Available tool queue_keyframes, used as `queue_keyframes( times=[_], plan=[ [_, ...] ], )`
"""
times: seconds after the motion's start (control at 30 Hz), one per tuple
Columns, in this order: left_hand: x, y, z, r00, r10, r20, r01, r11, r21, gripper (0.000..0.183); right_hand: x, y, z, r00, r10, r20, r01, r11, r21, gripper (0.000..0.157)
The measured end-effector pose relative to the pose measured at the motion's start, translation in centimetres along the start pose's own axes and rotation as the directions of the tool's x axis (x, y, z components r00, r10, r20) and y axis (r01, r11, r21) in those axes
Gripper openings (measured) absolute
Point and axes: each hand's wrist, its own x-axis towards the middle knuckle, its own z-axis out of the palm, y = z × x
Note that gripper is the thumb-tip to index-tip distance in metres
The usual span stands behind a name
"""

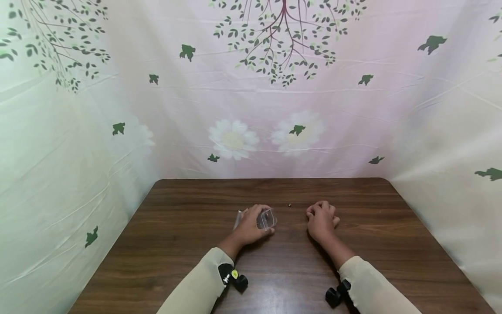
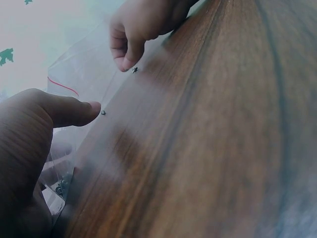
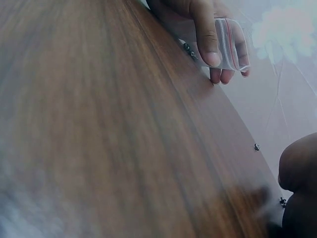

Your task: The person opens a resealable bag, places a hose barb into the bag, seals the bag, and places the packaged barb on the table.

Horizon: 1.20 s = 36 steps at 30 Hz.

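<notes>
My left hand holds a clear zip bag with its thumb and fingers around it. In the right wrist view, the bag shows a red line along its seal. Several small dark metal pieces lie inside, too small to name. To the right, my right hand is low at the tabletop, fingers curled. A tiny metal piece sits at its fingertips, apparently pinched. Another tiny metal piece lies on the table between the hands.
The brown wood-grain table has rounded far corners. A pale printed curtain hangs behind it and along both sides. Black straps with camera mounts sit on both sleeves.
</notes>
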Motion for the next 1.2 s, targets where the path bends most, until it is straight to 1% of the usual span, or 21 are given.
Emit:
queue_keyframes(
  times=[0.17, 0.27, 0.4, 0.57, 0.73, 0.87, 0.97, 1.2],
  plan=[
    [0.1, -0.3, 0.3, 1.0, 0.013, -0.013, -0.014, 1.0, -0.016, 0.068, 0.0, -0.1, -0.1, 1.0, -0.001, -0.009, 0.001, 1.0, 0.03, 0.01],
    [0.1, -0.3, 0.2, 1.0, 0.0, -0.006, -0.001, 1.0, -0.017, 0.068, 0.0, -0.1, -0.1, 1.0, -0.021, -0.023, 0.022, 0.999, 0.038, 0.009],
    [0.0, 0.1, -0.1, 1.0, -0.009, 0.009, 0.009, 1.0, -0.004, 0.069, 0.0, -0.2, 0.3, 0.996, -0.071, -0.05, 0.074, 0.995, 0.069, 0.007],
    [0.0, 0.1, -0.1, 1.0, -0.004, 0.004, 0.004, 1.0, -0.005, 0.069, -0.3, -0.9, 0.9, 0.987, -0.15, -0.058, 0.155, 0.983, 0.101, 0.005],
    [0.0, 0.0, 0.0, 1.0, 0.008, -0.001, -0.008, 1.0, 0.009, 0.069, -0.7, -1.8, 1.9, 0.972, -0.225, -0.069, 0.233, 0.961, 0.147, 0.008],
    [0.0, -0.1, 0.1, 1.0, 0.02, -0.004, -0.02, 1.0, 0.017, 0.069, -1.1, -2.4, 2.7, 0.956, -0.282, -0.077, 0.291, 0.94, 0.18, 0.007],
    [0.0, -0.2, 0.1, 1.0, 0.025, -0.003, -0.025, 1.0, 0.018, 0.068, -1.3, -2.9, 3.2, 0.944, -0.319, -0.09, 0.33, 0.924, 0.191, 0.003],
    [0.0, -0.1, 0.0, 0.999, 0.038, -0.001, -0.038, 0.999, 0.011, 0.067, -1.9, -3.9, 4.0, 0.91, -0.396, -0.126, 0.414, 0.884, 0.215, 0.004]
  ],
)
